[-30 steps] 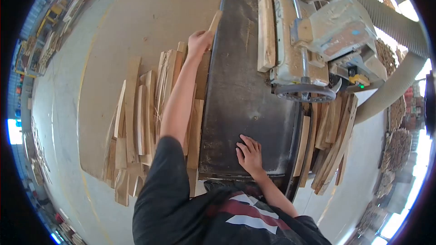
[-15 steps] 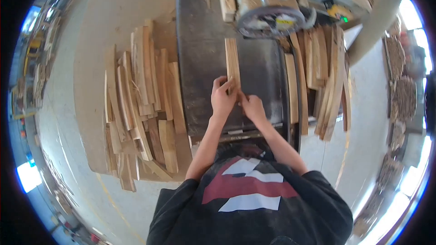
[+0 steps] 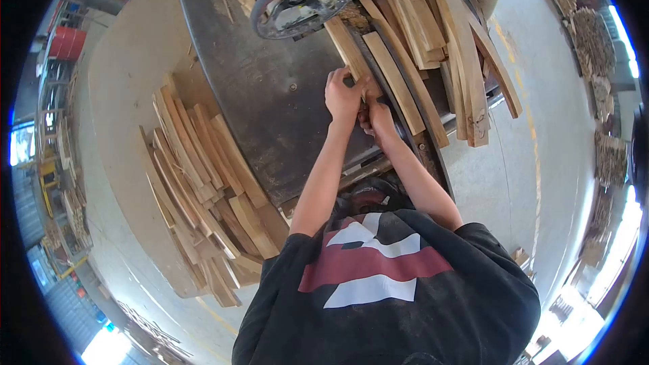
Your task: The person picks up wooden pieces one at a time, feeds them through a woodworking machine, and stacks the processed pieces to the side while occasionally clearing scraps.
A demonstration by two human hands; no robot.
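On your left, a pile of wooden pieces (image 3: pixel 193 145) lies beside the dark desk (image 3: pixel 263 101), with the handwheel (image 3: pixel 304 1) above the desk's far part. Your left hand (image 3: pixel 343 100) has its fingers curled around the wooden strip (image 3: pixel 351 53), which runs along the desk's right side towards the handwheel. Your right hand (image 3: pixel 378 122) grasps that strip's near end. To its right lie a slat (image 3: pixel 395 84) and stacked boards (image 3: pixel 414 20).

White glare burns out patches at both side edges, while fisheye distortion bows the brightly lit floor (image 3: pixel 483 186).
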